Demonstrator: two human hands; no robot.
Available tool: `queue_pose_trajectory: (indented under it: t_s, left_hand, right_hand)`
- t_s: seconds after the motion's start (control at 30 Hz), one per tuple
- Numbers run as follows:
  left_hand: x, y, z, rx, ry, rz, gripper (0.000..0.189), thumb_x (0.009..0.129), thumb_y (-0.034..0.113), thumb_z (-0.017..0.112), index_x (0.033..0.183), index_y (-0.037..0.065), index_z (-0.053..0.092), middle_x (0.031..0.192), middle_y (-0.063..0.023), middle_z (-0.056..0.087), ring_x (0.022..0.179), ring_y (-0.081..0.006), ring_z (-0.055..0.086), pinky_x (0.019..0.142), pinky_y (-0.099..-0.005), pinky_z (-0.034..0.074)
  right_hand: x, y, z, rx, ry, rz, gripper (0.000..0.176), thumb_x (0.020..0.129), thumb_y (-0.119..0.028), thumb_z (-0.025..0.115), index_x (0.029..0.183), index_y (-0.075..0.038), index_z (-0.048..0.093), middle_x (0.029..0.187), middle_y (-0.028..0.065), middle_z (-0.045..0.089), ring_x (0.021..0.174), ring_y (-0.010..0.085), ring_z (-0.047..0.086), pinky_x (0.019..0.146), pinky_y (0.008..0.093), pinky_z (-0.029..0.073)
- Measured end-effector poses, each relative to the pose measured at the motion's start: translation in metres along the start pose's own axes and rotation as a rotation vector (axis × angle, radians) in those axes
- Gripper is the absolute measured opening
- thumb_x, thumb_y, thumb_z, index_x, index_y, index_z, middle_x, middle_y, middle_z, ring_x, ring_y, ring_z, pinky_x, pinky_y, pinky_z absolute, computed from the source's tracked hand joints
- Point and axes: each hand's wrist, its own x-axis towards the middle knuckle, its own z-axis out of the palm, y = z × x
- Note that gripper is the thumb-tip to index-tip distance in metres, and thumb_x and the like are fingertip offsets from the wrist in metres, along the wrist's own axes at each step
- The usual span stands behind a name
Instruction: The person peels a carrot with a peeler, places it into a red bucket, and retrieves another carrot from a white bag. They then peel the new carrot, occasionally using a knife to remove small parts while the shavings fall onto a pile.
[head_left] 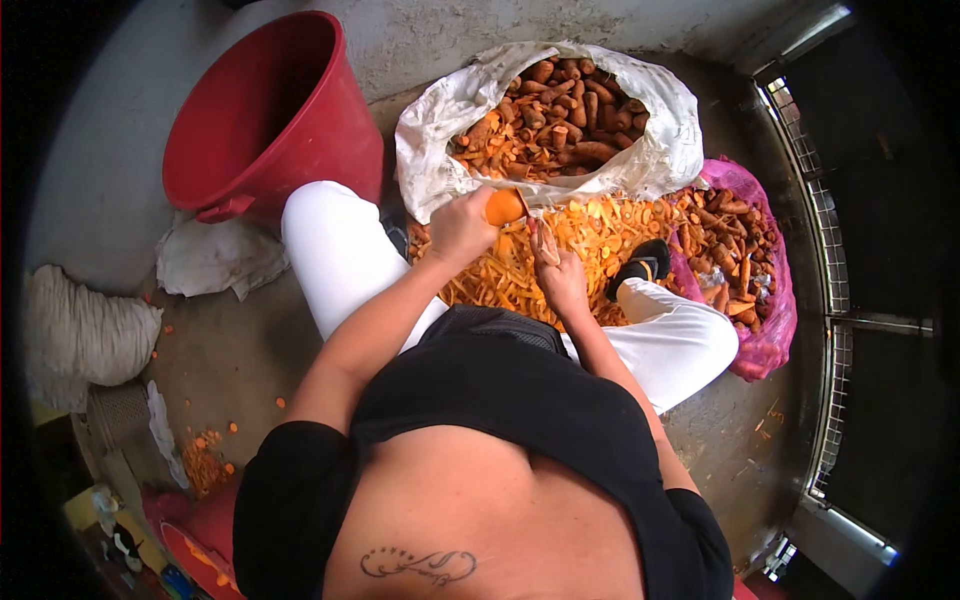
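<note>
My left hand [464, 228] is closed round the lower end of a bright orange, peeled-looking carrot [504, 207]. My right hand [562, 278] grips a small knife [526, 206] with a thin blade, which lies against the carrot's end; most of its handle is hidden by my fingers. Beneath both hands spreads a heap of orange carrot peelings [510, 280], between my legs. Just beyond them, a white woven sack [672, 125] stands with its mouth rolled open, full of unpeeled brown-orange carrots [590, 115] with some peelings at its left side.
A big red tub [345, 140] stands at the left by the wall. To the right sits a pink mesh sack [775, 310] of carrots and scraps. White sacks [95, 320] lie at the far left, near carrot bits [205, 465] on the floor. A metal-framed grille [830, 250] borders the right.
</note>
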Motion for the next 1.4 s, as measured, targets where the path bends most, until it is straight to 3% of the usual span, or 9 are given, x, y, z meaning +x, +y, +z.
queue_pose_trajectory:
  t_s: [0.07, 0.27, 0.47, 0.57, 0.77, 1.07, 1.2, 1.3, 1.4]
  left_hand:
    - [-0.004, 0.008, 0.002, -0.089, -0.061, -0.183, 0.032, 0.062, 0.008, 0.061, 0.093, 0.009, 0.061, 0.072, -0.0116, 0.065, 0.064, -0.0323, 0.063, 0.059, -0.0416, 0.051]
    - [0.004, -0.01, 0.004, 0.024, -0.132, -0.034, 0.036, 0.066, 0.018, 0.066, 0.101, 0.01, 0.063, 0.075, -0.0139, 0.067, 0.069, -0.0326, 0.065, 0.062, -0.0423, 0.051]
    - [0.005, 0.001, -0.006, -0.098, -0.306, -0.197, 0.037, 0.066, 0.022, 0.068, 0.101, 0.013, 0.064, 0.08, -0.0134, 0.068, 0.072, -0.0326, 0.065, 0.064, -0.0418, 0.051]
    - [0.002, 0.0, 0.001, -0.077, -0.198, -0.172, 0.038, 0.066, 0.024, 0.068, 0.102, 0.014, 0.065, 0.081, -0.0138, 0.068, 0.074, -0.0329, 0.066, 0.065, -0.0414, 0.052]
    - [0.006, -0.007, -0.004, -0.239, -0.407, -0.196, 0.045, 0.063, 0.025, 0.071, 0.105, 0.011, 0.064, 0.082, -0.0152, 0.068, 0.074, -0.0329, 0.066, 0.066, -0.0424, 0.052]
    - [0.002, 0.027, -0.004, -0.164, 0.076, 0.49, 0.036, 0.064, 0.027, 0.074, 0.094, 0.011, 0.064, 0.071, -0.0087, 0.066, 0.062, -0.0228, 0.065, 0.056, -0.0341, 0.052]
    - [0.001, 0.017, -0.019, -0.34, 0.036, 0.185, 0.032, 0.063, 0.019, 0.075, 0.091, 0.01, 0.062, 0.074, -0.0086, 0.066, 0.065, -0.0236, 0.066, 0.06, -0.0338, 0.053]
    - [0.006, 0.004, -0.02, -0.561, 0.016, -0.072, 0.032, 0.065, 0.014, 0.074, 0.093, 0.009, 0.062, 0.078, -0.0096, 0.066, 0.07, -0.0249, 0.066, 0.063, -0.0315, 0.053]
    - [0.012, -0.003, -0.015, -0.765, -0.02, -0.123, 0.03, 0.069, 0.012, 0.073, 0.095, 0.004, 0.06, 0.085, -0.0085, 0.066, 0.073, -0.021, 0.066, 0.066, -0.0315, 0.053]
  right_hand:
    - [0.003, -0.009, -0.008, 0.081, -0.093, 0.192, 0.052, 0.087, -0.048, 0.05, 0.081, 0.002, 0.064, 0.075, 0.0269, 0.061, 0.075, 0.0439, 0.059, 0.064, 0.0477, 0.045]
    - [0.004, -0.003, -0.006, 0.068, -0.063, 0.101, 0.045, 0.087, -0.042, 0.05, 0.081, 0.001, 0.064, 0.075, 0.0259, 0.061, 0.073, 0.044, 0.059, 0.063, 0.0478, 0.044]
    - [0.0, -0.008, -0.014, 0.073, -0.075, 0.057, 0.04, 0.084, -0.038, 0.053, 0.08, 0.0, 0.064, 0.074, 0.0258, 0.06, 0.073, 0.044, 0.058, 0.063, 0.0475, 0.044]
    - [0.002, -0.006, -0.012, 0.037, -0.055, 0.046, 0.043, 0.085, -0.041, 0.053, 0.079, 0.001, 0.064, 0.073, 0.0257, 0.06, 0.073, 0.0435, 0.059, 0.063, 0.0475, 0.044]
    - [-0.001, -0.012, -0.018, -0.035, -0.07, 0.072, 0.055, 0.086, -0.052, 0.051, 0.079, 0.001, 0.065, 0.073, 0.0254, 0.061, 0.074, 0.0426, 0.06, 0.064, 0.0477, 0.045]
    - [0.003, 0.002, -0.002, -0.228, -0.062, 0.162, 0.047, 0.086, -0.043, 0.051, 0.082, 0.001, 0.066, 0.073, 0.0257, 0.062, 0.074, 0.041, 0.062, 0.067, 0.0469, 0.047]
    - [0.017, 0.061, 0.012, -0.196, -0.065, 0.316, 0.059, 0.086, -0.052, 0.053, 0.081, 0.005, 0.066, 0.072, 0.0202, 0.065, 0.072, 0.0348, 0.064, 0.067, 0.0436, 0.048]
    - [0.016, 0.07, -0.005, 0.013, -0.156, 0.491, 0.05, 0.084, -0.046, 0.048, 0.105, -0.003, 0.065, 0.087, 0.026, 0.065, 0.089, 0.0394, 0.063, 0.078, 0.0449, 0.048]
    - [0.02, 0.057, -0.012, -0.025, -0.135, 0.389, 0.043, 0.086, -0.042, 0.047, 0.099, -0.007, 0.068, 0.086, 0.0253, 0.064, 0.085, 0.039, 0.063, 0.077, 0.0443, 0.048]
